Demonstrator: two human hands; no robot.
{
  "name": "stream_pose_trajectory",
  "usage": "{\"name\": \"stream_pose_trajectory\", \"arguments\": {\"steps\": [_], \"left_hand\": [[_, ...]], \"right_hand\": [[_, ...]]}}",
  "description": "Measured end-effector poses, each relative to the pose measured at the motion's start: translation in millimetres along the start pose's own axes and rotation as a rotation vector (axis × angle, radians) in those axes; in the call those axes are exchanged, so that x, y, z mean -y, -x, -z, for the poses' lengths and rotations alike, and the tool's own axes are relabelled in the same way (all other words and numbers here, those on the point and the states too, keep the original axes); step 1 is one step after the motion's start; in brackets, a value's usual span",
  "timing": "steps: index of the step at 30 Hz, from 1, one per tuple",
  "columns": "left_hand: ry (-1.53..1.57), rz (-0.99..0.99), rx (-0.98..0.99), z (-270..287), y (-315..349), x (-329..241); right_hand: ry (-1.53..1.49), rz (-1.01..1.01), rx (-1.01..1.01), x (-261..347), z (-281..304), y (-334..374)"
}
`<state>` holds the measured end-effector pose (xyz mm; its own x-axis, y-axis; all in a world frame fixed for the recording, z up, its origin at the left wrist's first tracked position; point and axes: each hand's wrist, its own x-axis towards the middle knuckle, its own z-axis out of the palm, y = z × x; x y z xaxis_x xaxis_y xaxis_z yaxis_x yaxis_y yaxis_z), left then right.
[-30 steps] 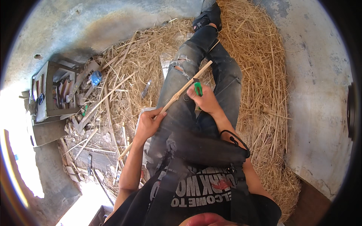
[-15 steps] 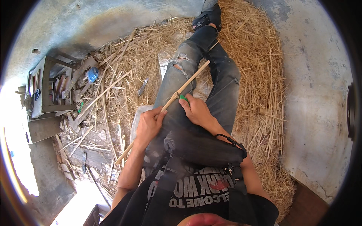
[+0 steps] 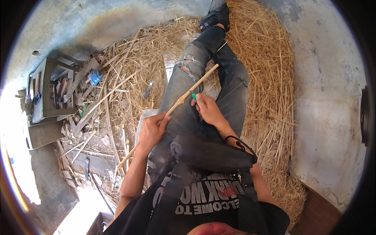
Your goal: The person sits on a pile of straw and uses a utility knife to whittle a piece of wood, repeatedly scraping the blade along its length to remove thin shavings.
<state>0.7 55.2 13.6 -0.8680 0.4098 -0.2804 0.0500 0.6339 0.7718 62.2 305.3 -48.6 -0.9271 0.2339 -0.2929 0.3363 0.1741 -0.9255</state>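
Observation:
A long, pale wooden stick [image 3: 180,102] slants across my thighs, its far end over the gap between my legs and its near end passing under my left forearm. My left hand [image 3: 153,127] is closed around the stick near its middle, thumb pressed along it. In my right hand [image 3: 208,109] is a small green-handled knife [image 3: 194,96]; the fingers wrap its handle and hide most of it. Its blade is too small to make out clearly, close to the stick. A rough, knobby patch shows on the stick between the two hands.
Straw [image 3: 270,94] lies heaped along the right wall and beyond my legs. To the left are wood splinters, a blue plastic bag [image 3: 95,77], a flat metal-looking tool [image 3: 148,89] and a wooden stand [image 3: 58,90] holding several things. Concrete walls [image 3: 329,102] curve around.
My right hand has moved slightly up and to the right along the stick with the knife, uncovering the knobby patch. My left hand keeps its hold, and the stick has shifted slightly.

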Motion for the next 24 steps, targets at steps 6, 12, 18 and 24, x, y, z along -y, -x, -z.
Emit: {"name": "stream_pose_trajectory", "arguments": {"steps": [6, 12, 18, 24], "left_hand": [[-0.041, -0.031, -0.033, -3.8, 1.4, 1.3], [0.022, -0.021, -0.018, -7.3, -5.4, 11.1], [0.027, -0.002, 0.020, -10.4, -15.4, 7.6], [0.050, -0.040, 0.060, -10.4, -21.0, 21.3]], "right_hand": [[0.089, -0.046, -0.048, -10.6, -0.9, -9.2], [0.133, -0.043, -0.088, -3.0, -13.9, -10.6], [0.175, -0.053, -0.028, -4.1, -18.6, -10.2], [0.005, -0.164, 0.065, -10.6, -18.4, -13.4]]}}
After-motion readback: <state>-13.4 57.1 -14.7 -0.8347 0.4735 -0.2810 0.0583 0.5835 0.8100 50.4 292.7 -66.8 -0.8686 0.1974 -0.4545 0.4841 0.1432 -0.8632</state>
